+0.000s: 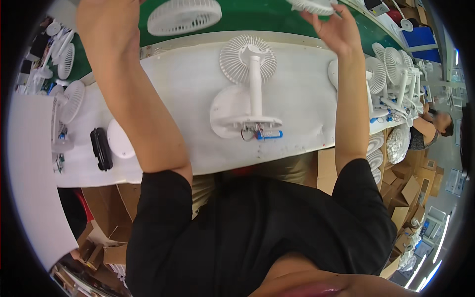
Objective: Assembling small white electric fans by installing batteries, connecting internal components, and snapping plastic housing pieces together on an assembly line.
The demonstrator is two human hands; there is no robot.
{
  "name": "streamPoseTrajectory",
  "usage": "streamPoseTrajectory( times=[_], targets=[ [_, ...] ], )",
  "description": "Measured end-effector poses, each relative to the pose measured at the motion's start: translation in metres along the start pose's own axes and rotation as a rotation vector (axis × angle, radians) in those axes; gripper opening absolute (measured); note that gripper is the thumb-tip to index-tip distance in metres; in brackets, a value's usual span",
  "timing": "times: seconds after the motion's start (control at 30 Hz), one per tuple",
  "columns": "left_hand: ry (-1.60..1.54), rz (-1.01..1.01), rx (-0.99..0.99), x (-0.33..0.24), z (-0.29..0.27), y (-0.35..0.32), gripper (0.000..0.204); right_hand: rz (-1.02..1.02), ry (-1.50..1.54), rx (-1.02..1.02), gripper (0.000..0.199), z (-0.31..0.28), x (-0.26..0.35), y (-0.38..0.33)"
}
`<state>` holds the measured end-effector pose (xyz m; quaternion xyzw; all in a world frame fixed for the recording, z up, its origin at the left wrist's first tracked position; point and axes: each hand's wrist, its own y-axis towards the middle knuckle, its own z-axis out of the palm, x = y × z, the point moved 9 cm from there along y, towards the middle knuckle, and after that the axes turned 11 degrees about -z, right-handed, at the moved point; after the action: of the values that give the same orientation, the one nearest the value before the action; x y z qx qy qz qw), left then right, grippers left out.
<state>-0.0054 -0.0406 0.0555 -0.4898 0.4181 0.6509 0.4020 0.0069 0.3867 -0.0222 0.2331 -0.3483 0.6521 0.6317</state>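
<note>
My right hand [337,30] is at the far right of the bench, thumb and fingers closed on the rim of a white fan grille [315,6] that the top edge cuts off. Far left, my left hand [109,12] reaches past the upper edge, its fingers out of sight. Between them a round white slatted fan part [184,17] sits over the green surface. A partly assembled white desk fan [256,86] lies on the white table in front of me, with thin wires and a blue battery cell [269,134] exposed at its base.
A black elongated object [101,149] and a white disc [118,139] lie beside my left forearm. Several white fans [398,74] crowd the right side, near a seated person [429,129]. More fan parts [69,101] stand at left; cardboard boxes [110,210] are below the table.
</note>
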Motion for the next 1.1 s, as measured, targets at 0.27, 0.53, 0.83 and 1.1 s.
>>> streamPoseTrajectory(
  times=[0.27,0.53,0.83,1.1],
  targets=[
    [-0.073,0.326,-0.451,-0.161,-0.053,-0.166,0.026,0.154,-0.163,0.364,0.032,0.131,-0.098,-0.174],
    [-0.081,0.443,-0.342,-0.199,-0.120,-0.261,0.029,-0.201,-1.191,0.515,0.049,0.182,-0.181,-0.209],
    [-0.107,0.145,-0.246,-0.102,-0.233,-0.351,0.023,-0.382,-1.069,0.354,0.033,0.041,-0.123,-0.235],
    [-0.011,0.069,-0.115,-0.071,-0.220,-0.397,0.017,-0.696,-0.651,0.012,0.014,0.030,-0.041,-0.210]
  ],
)
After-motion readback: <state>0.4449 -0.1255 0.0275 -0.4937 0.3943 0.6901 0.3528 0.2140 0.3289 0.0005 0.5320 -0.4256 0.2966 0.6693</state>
